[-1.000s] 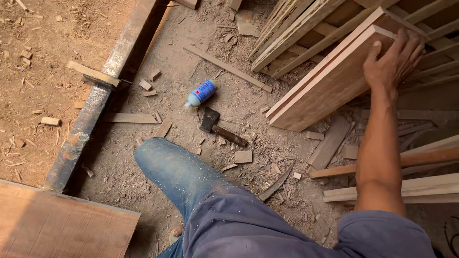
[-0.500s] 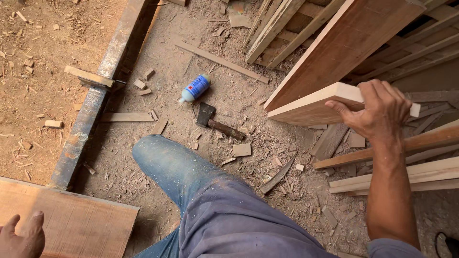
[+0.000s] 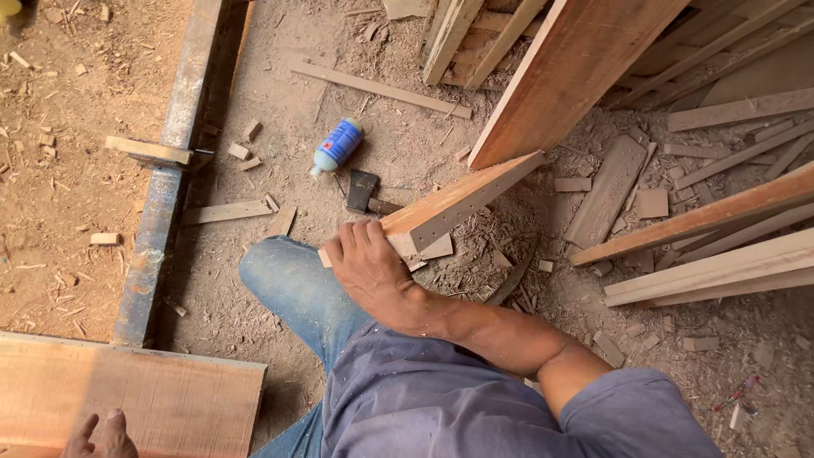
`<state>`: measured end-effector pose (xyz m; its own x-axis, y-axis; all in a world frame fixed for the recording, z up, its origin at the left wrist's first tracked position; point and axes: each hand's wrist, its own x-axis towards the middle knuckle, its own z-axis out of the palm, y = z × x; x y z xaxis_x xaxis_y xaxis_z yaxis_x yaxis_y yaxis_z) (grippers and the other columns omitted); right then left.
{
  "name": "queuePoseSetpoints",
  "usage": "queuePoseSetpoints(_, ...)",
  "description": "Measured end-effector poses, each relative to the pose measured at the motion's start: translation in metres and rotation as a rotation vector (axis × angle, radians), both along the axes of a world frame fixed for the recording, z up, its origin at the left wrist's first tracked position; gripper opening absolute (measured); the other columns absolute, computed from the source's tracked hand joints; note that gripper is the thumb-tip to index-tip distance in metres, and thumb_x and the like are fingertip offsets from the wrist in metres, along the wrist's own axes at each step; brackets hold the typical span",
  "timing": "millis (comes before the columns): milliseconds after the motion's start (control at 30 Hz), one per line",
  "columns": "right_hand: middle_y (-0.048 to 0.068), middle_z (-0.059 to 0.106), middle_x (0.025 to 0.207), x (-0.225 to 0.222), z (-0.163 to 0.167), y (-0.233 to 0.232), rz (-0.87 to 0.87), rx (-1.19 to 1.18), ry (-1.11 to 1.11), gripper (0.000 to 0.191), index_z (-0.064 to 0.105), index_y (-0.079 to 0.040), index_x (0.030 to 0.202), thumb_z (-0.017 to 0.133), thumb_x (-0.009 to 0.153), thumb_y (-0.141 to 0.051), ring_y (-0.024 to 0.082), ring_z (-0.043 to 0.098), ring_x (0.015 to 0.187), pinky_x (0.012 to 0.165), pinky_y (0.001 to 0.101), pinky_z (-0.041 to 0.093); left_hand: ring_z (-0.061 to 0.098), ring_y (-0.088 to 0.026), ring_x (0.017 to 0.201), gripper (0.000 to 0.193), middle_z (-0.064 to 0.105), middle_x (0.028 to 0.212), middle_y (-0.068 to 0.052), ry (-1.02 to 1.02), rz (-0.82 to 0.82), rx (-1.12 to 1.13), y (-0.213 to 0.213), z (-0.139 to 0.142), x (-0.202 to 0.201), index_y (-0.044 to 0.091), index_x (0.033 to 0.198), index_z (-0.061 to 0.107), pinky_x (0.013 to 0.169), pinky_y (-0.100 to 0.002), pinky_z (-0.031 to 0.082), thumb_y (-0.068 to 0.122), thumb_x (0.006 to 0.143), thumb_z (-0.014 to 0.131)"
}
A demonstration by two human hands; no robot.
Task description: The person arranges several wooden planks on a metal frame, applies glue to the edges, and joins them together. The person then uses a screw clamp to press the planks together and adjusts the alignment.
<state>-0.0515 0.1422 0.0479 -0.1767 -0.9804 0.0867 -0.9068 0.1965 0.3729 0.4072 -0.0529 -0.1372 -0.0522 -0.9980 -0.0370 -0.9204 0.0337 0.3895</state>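
- The left hand [image 3: 100, 434] now shows at the bottom edge, fingers lying flat on the wide plank [image 3: 127, 394] beside the blue-trousered knee [image 3: 297, 284]. A second ago it was out of view. Its grip looks loose and spread, though only the fingertips show, so I cannot tell more.
- The right hand [image 3: 373, 267] has come down from the leaning stack and in towards the knee. A second ago it lay high on those boards.
- Its grip is pressed around the near end of a narrow drilled board [image 3: 454, 203], fingers curled over the top face; the thumb is hidden.
- That board, pulled free of the stack, runs from the hand up to the big leaning board [image 3: 577, 68], its far end touching that board's lower edge. Judging by this, one board is picked and being drawn closer.
- Beyond the hand, on the sawdust floor [image 3: 407, 144], lie a hammer [image 3: 365, 193] and a blue bottle [image 3: 337, 146].
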Motion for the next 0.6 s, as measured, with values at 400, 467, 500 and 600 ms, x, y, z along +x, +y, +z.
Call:
queuePoseSetpoints(400,0.008,0.057,0.092,-0.017,0.046,0.066,-0.03,-0.057,-0.1,0.021,0.061,-0.006,0.102,0.064,0.084,-0.017,0.024,0.058,0.089,0.075,0.0358,0.047,0.061,-0.041,0.117,0.04,0.055,0.136,-0.021,0.158,0.205,0.134,0.031,0.028,-0.014,0.008,0.133,0.072,0.061,-0.048,0.059,0.03,0.1,0.076)
queuePoseSetpoints(467,0.008,0.059,0.094,-0.017,0.048,0.079,-0.051,-0.089,-0.064,0.022,0.062,-0.006,0.104,0.066,0.085,-0.017,0.023,0.061,0.09,0.076,0.0349,0.049,0.059,-0.039,0.111,0.042,0.054,0.131,-0.017,0.179,0.34,0.229,0.026,0.024,-0.021,0.013,0.13,0.071,0.056,-0.052,0.056,0.034,0.094,0.074)
queuePoseSetpoints(500,0.007,0.061,0.095,-0.019,0.047,0.084,-0.068,-0.094,-0.027,0.022,0.064,-0.006,0.105,0.068,0.087,-0.018,0.021,0.062,0.09,0.076,0.0342,0.05,0.057,-0.038,0.107,0.043,0.054,0.128,-0.015,0.188,0.405,0.275,0.024,0.02,-0.025,0.016,0.128,0.07,0.053,-0.055,0.055,0.036,0.091,0.074)
queuePoseSetpoints(600,0.007,0.068,0.091,-0.037,0.047,0.089,-0.106,-0.205,-0.002,0.032,0.067,-0.006,0.102,0.073,0.09,-0.035,0.02,0.067,0.081,0.066,0.0347,0.052,0.06,-0.04,0.113,0.043,0.058,0.132,-0.022,0.085,0.157,0.223,0.02,0.012,-0.026,0.011,0.136,0.073,0.073,-0.055,0.055,0.034,0.1,0.077)
